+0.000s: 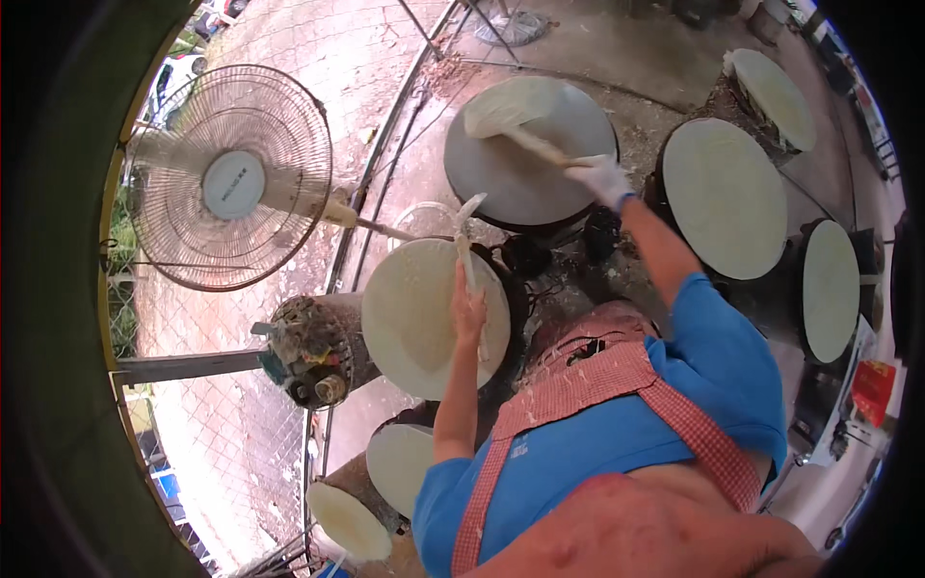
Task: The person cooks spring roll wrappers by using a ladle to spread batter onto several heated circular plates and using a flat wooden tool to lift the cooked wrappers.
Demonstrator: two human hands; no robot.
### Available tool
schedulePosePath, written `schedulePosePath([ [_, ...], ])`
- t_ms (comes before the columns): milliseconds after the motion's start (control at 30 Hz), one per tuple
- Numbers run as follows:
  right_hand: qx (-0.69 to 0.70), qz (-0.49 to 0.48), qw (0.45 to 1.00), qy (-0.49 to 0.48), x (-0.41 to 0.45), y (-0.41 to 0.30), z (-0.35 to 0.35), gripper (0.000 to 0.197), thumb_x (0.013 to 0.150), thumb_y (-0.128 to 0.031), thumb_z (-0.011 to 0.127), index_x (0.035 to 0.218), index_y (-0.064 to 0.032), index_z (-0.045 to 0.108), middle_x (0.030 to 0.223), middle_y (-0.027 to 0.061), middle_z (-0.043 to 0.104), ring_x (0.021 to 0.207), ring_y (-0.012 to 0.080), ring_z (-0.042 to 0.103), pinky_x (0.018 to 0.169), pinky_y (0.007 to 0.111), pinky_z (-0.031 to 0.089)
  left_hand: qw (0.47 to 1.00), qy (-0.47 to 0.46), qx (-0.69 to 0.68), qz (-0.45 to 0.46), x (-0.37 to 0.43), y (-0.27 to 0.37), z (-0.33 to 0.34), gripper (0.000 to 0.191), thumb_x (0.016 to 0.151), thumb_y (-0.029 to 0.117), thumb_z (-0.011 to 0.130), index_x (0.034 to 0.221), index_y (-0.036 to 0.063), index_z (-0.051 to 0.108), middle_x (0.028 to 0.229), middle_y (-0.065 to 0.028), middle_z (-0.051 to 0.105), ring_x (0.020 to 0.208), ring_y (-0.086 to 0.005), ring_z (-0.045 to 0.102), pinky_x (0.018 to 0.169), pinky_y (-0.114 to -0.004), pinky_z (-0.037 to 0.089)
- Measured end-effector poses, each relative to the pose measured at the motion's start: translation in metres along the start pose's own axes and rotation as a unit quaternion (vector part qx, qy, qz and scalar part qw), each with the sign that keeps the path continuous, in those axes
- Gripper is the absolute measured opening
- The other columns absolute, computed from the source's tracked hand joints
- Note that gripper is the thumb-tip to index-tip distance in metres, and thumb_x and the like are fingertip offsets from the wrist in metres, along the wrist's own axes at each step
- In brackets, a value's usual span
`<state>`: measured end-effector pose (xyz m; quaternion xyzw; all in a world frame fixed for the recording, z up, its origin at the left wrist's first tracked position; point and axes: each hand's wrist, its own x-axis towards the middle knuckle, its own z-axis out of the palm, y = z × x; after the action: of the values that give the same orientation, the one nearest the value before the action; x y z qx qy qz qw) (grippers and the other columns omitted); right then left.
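My right hand (603, 177), in a white glove with a blue cuff, grips the handle (538, 147) of a spreading tool. The tool's far end is hidden under a pale, wet mass of batter or dough (509, 115) lying on a round, flat griddle (531, 191). My bare left hand (468, 307) is closed around a slim, pale scraper-like tool (465, 253), smeared at its upper end. It is held over a second round griddle (405, 311), whose top carries a thin, pale sheet of batter. What the left hand's tool is made of I cannot tell.
More round griddles with pale sheets stand at right (725, 199), far right (831, 289) and lower left (397, 462). A caged electric fan (233, 184) stands at left, near a cluttered drum-like stand (311, 354). A thin pale sheet (348, 520) shows at lower left.
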<state>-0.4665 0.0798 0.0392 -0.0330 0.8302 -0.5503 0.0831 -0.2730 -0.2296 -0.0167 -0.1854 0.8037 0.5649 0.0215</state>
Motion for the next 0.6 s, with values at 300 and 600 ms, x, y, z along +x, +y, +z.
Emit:
schedulePosePath([
  [300,0.301,0.201,0.928,-0.095,0.002,0.006,-0.013,0.027,0.074,-0.020,0.064,0.096,-0.0041,0.063,0.051,-0.0008,0.048,0.034,0.0071,0.038,0.030,0.023,0.024,0.998,0.003,-0.018,-0.056,-0.016,0.041,0.014,0.066,0.075,0.003,0.046,0.136,0.0095,0.022,0.112,-0.0138,0.051,0.045,-0.0131,0.046,0.038,-0.026,0.039],
  [600,0.283,0.258,0.907,-0.174,0.027,0.020,-0.049,0.028,0.075,-0.018,0.063,0.100,-0.0083,0.063,0.049,0.0018,0.048,0.032,0.0092,0.036,0.031,0.024,0.023,0.997,0.063,-0.041,-0.026,-0.021,0.031,0.033,0.071,0.072,-0.003,0.043,0.138,0.0149,0.021,0.083,-0.0084,0.056,0.037,-0.0079,0.036,0.032,-0.023,0.031],
])
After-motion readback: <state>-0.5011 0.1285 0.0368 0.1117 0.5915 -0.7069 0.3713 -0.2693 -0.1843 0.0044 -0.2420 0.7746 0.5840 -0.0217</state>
